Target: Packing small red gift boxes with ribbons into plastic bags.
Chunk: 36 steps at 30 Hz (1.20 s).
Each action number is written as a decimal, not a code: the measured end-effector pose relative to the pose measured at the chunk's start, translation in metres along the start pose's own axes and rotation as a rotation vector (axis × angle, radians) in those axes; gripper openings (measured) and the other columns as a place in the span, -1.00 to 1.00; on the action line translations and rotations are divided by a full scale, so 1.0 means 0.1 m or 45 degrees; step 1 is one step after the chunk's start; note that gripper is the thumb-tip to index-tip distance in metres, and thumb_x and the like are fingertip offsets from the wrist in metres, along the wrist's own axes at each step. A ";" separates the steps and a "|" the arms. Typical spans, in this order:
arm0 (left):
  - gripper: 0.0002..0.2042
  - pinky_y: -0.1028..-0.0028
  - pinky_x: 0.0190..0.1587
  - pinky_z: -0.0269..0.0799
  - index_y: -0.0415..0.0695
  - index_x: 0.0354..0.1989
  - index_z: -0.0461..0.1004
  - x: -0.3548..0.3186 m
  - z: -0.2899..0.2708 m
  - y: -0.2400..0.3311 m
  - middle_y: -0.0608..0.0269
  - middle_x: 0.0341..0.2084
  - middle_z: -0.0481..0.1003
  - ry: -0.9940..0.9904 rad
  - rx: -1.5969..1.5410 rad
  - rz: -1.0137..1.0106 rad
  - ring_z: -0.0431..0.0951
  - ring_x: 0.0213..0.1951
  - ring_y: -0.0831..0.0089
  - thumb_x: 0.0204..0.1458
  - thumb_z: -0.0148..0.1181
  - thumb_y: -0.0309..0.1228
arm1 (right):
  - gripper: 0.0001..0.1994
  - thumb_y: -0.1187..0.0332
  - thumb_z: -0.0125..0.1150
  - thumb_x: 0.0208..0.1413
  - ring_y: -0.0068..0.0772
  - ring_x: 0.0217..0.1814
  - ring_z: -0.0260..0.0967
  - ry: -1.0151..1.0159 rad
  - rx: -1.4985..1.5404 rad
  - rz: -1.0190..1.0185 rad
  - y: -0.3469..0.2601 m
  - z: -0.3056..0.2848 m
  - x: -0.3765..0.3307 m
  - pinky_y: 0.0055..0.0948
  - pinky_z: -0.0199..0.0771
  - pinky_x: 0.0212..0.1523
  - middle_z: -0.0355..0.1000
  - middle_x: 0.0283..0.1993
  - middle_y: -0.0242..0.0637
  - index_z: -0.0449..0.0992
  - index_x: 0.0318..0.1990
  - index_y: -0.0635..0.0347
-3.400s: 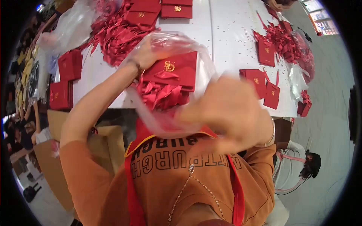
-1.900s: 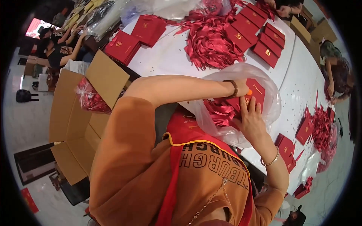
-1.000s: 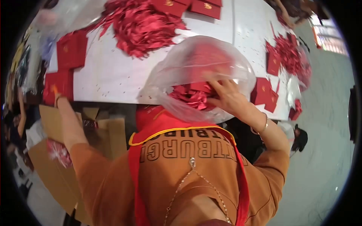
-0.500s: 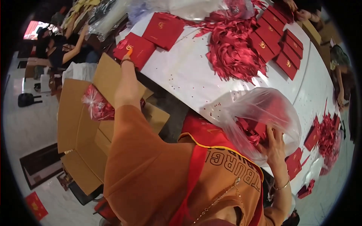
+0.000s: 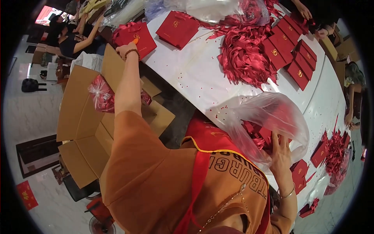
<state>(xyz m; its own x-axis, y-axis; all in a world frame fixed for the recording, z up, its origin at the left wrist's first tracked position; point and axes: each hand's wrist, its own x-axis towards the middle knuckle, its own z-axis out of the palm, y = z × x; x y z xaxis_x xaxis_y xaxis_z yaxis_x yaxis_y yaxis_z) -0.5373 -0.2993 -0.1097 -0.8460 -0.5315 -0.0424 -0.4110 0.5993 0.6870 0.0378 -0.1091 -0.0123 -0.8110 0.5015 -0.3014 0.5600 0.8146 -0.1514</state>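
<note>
1. Red paper, smooth and squared-off, forms the paper bag [image 5: 143, 42] under the left hand [image 5: 127, 49]. It lies on the white table [image 5: 187, 68], beyond the clear plastic bag [image 5: 272, 107] and well to its left. It looks light and fairly stiff — probably apt to crease at the corners if squeezed. Whether it tops a stack, I cannot tell.

2. Left hand: at the paper bag's edge, with 1 orange-tipped digit resting on the face. The remaining fingers are mostly hidden, so I cannot tell whether they pinch. Flat sides seem the safest hold; the soft satin ribbon [image 5: 124, 31] at its end would likely flop.

3. Right hand [image 5: 281, 156]: at the clear plastic bag's mouth, fingers slightly apart against the red contents [image 5: 265, 134]. The thumb's grip is unclear, so I cannot tell if anything is pinched.

4. That clear film looks thin, slippery and ready to collapse; its rim would be the place to grasp.

5. Beyond the clear plastic bag lies a ribbon heap [image 5: 245, 56] — soft, easily tangled — with red packets [image 5: 278, 46] beside it.

6. Left of the clear plastic bag, past the table edge, stands an open cardboard box [image 5: 83, 107] with a film-wrapped red bundle [image 5: 102, 94].
</note>
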 end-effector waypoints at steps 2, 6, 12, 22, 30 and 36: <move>-0.42 0.20 -0.06 0.30 -0.33 -0.01 0.04 -0.28 -0.25 0.09 -0.23 -0.11 0.30 -0.010 -0.023 0.084 0.38 -0.10 -0.05 -0.21 0.15 -0.39 | -0.19 0.21 0.28 -0.26 0.11 0.15 0.04 0.008 -0.003 -0.002 0.03 0.03 -0.01 -0.16 0.25 0.02 -0.03 0.17 0.05 0.01 0.20 0.14; -0.40 0.21 -0.13 0.32 -0.31 -0.13 0.14 -0.74 -0.60 0.11 -0.19 -0.23 0.38 -0.040 -0.194 0.706 0.42 -0.17 0.01 -0.29 0.30 -0.26 | -0.22 0.21 0.34 -0.31 0.15 0.15 -0.01 0.115 0.111 0.001 -0.02 0.03 -0.02 -0.10 0.11 0.10 0.03 0.11 0.06 0.12 0.14 0.19; -0.43 0.20 -0.28 0.31 -0.16 -0.17 0.27 -1.89 -0.85 0.01 0.01 -0.37 0.43 -0.552 0.228 1.813 0.42 -0.28 0.03 -0.39 0.37 -0.22 | -0.19 0.20 0.35 -0.34 0.16 0.15 -0.01 0.136 0.052 -0.018 0.00 0.04 -0.02 -0.11 0.10 0.11 0.03 0.10 0.12 0.09 0.14 0.22; -0.43 0.22 -0.30 0.27 -0.10 -0.19 0.21 -2.41 -0.42 -0.41 0.15 -0.36 0.38 -0.773 0.722 2.038 0.38 -0.28 0.16 -0.36 0.33 -0.14 | -0.11 0.11 0.33 -0.32 0.30 0.17 -0.02 0.105 -0.028 0.044 0.05 0.11 -0.06 -0.10 0.17 0.10 -0.06 0.19 0.17 -0.01 0.22 0.08; -0.44 0.18 -0.36 0.33 -0.10 -0.06 0.19 -2.06 -0.25 -0.33 0.01 -0.46 0.44 -1.114 0.584 2.183 0.44 -0.37 0.02 -0.24 0.26 -0.19 | -0.14 0.00 0.28 -0.29 0.13 0.03 0.11 0.129 0.267 -0.070 0.16 0.08 -0.02 -0.15 0.21 0.03 0.04 0.03 0.09 0.04 0.18 0.15; -0.36 0.44 -0.03 0.24 -0.26 0.04 0.18 -1.73 -0.87 0.56 0.08 -0.05 0.32 -1.550 0.141 1.890 0.36 -0.06 0.29 -0.25 0.30 -0.30 | -0.18 -0.06 0.20 -0.20 0.12 0.04 0.10 -0.104 0.263 0.003 0.24 0.01 -0.02 -0.17 0.22 0.03 0.04 0.01 0.10 0.03 0.19 0.15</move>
<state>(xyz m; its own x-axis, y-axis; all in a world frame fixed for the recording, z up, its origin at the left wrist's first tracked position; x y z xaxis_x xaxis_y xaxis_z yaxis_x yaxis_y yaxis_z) -0.3844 -0.2260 -0.0014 -0.2116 0.9773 0.0041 0.7797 0.1662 0.6037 0.0533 -0.0910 -0.0159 -0.7981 0.4711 -0.3757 0.5913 0.7324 -0.3377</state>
